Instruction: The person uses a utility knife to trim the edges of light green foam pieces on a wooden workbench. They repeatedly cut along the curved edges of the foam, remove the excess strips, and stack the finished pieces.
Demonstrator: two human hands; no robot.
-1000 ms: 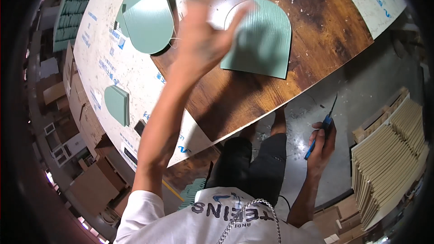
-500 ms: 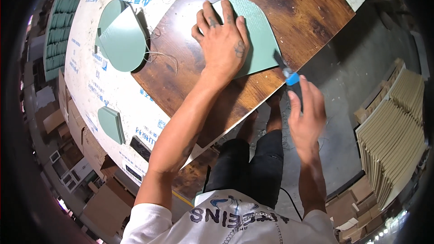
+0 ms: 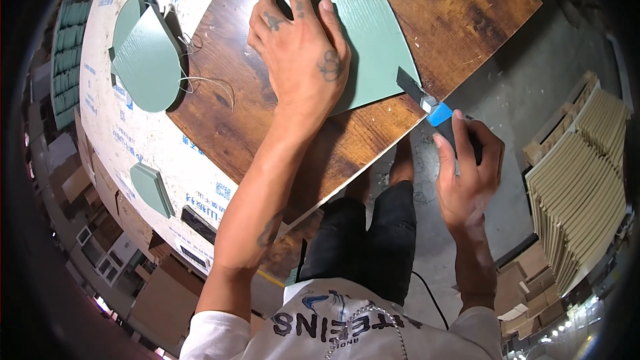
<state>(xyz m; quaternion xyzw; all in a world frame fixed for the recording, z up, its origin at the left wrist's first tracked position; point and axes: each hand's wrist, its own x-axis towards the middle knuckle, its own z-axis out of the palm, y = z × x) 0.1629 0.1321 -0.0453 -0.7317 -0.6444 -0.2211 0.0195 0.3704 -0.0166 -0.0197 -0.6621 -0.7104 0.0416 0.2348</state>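
Observation:
A pale green panel (image 3: 377, 33) with a rounded far end and a straight near edge lies on a brown wood-grain board (image 3: 460, 20). My left hand (image 3: 303, 57) rests across the panel's left side, palm down with fingers spread. Much of that side is hidden beneath it. In my right hand (image 3: 471, 170), off the board's near right edge, is what looks like a flat file (image 3: 411, 85). It has a dark flat blade, a silver collar and a blue and black handle. Its blade lies at the panel's near right corner, slanting up and left.
More green panels (image 3: 150, 57) overlap at the left, beside thin loose strips. A small green stack (image 3: 151, 189) and a dark block (image 3: 199, 222) lie on the white printed sheet (image 3: 160, 137). Tan boards (image 3: 580, 207) stand stacked at right; green pieces (image 3: 67, 60) are stacked far left.
The view has shifted, so the bench things sit further left. My right hand has turned and moved rightward with the file, its blade now sharper and lying at the panel's corner. My left hand stays on the panel.

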